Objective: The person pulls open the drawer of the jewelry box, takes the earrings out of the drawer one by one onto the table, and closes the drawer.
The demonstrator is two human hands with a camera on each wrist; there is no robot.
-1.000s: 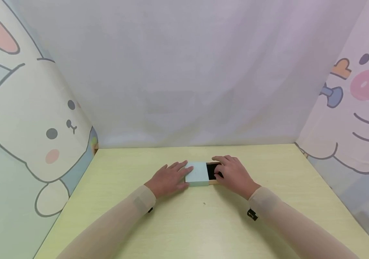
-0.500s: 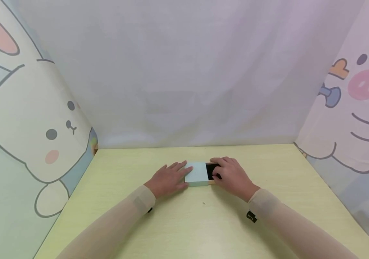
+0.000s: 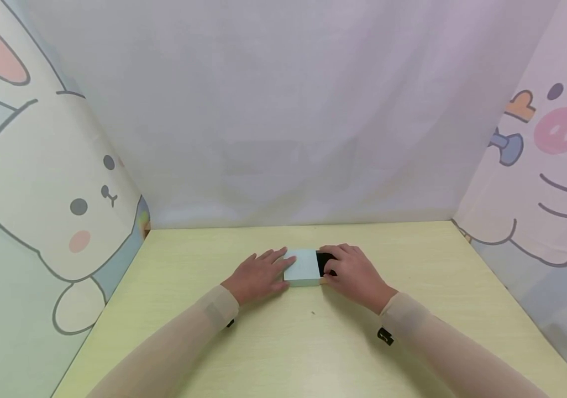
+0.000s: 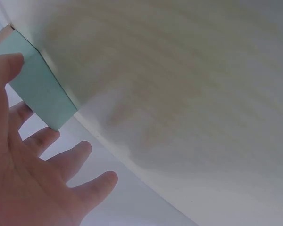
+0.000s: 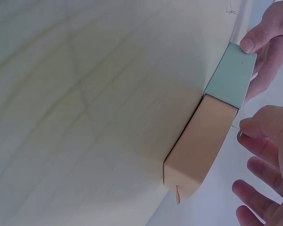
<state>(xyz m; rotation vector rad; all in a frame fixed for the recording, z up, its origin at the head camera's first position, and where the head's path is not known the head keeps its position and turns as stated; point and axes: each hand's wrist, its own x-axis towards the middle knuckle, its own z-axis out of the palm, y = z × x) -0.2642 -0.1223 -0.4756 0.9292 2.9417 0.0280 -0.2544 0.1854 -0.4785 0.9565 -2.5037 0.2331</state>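
A small drawer box lies on the table, its mint sleeve partly off the tan drawer at the right. Black lining shows inside the drawer in the head view. My left hand holds the sleeve's left end, thumb on the near side and other fingers spread over the top and far corner. Over the drawer, my right hand has thumb and index finger brought together. A very thin thread-like thing runs to those fingertips in the right wrist view; its kind is too small to tell.
The box sits on a pale wood table. A tan ribbon tab sticks out of the drawer's end. Behind the table hangs a plain light curtain, with cartoon-printed cloth at the sides.
My right hand has shifted slightly left over the drawer, towards the sleeve. My left hand and the box keep their places.
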